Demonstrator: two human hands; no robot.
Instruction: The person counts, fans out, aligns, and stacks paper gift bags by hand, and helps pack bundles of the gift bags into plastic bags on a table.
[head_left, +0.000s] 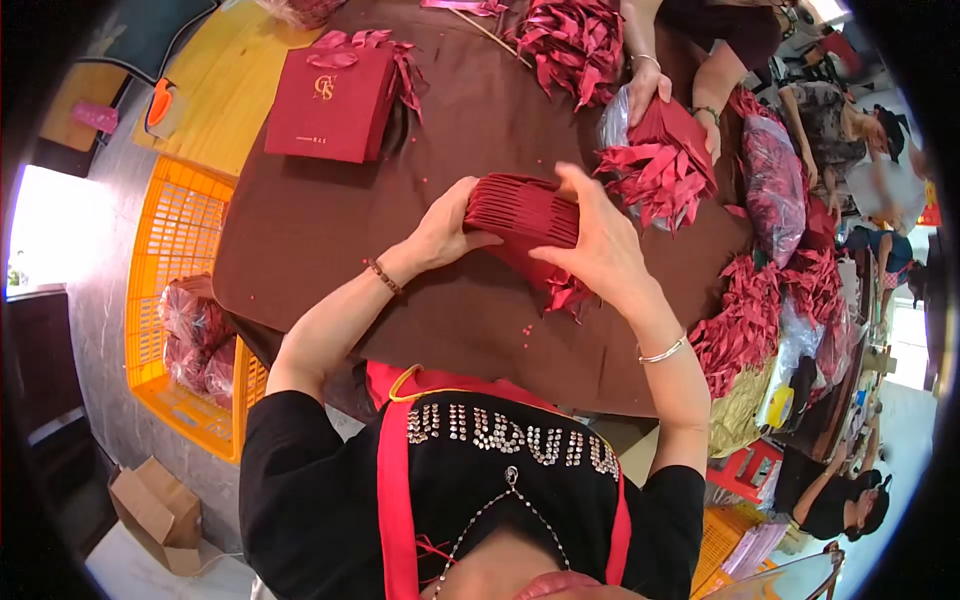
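A thick stack of folded red bags (522, 212) is held above the brown tablecloth, its layered edges facing up and red ribbons hanging below. My left hand (442, 225) grips the stack's left end, thumb on the near side. At the right end, my right hand (600, 240) has its fingers and thumb spread apart around the corner; whether it touches the stack is hard to tell. An upright red gift bag (325, 105) with gold lettering and a ribbon bow stands at the table's back left.
Across the table, a co-worker's hands (650, 88) hold a ribboned red bundle (665, 165). Ribbon piles (570, 45) lie behind and at right (735, 330). An orange crate (150, 300) with wrapped packs stands left, near a cardboard box (158, 510). Tape (160, 103) lies on a wooden surface.
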